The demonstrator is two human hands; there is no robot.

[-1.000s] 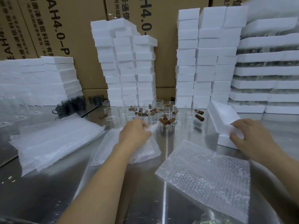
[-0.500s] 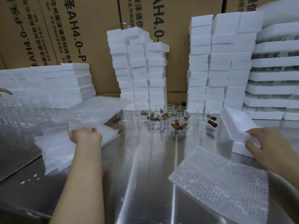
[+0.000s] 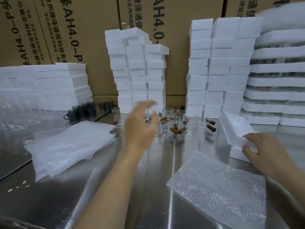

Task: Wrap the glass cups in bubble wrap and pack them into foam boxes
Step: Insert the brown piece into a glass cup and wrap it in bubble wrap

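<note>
Several clear glass cups [image 3: 179, 125] with brown handles stand in a cluster at the middle back of the steel table [image 3: 140, 187]. My left hand [image 3: 142, 124] hovers just in front of them, blurred, fingers spread and empty. A sheet of bubble wrap [image 3: 219, 187] lies flat at the front right. My right hand [image 3: 267, 151] rests on the tilted lid of a white foam box [image 3: 236, 128] at the right, fingers gripping its near corner. A pile of bubble wrap sheets [image 3: 69, 144] lies at the left.
Tall stacks of white foam boxes [image 3: 140, 71] stand behind the cups, with more stacks [image 3: 219, 68] at the right and low ones [image 3: 44, 85] at the left. Dark glass mugs [image 3: 82, 109] sit at the back left. Cardboard cartons [image 3: 82, 30] form the back wall.
My left hand put the loose bubble wrap sheet onto the left pile, let go, and swung right toward the glass cups. My right hand stayed on the foam box.
</note>
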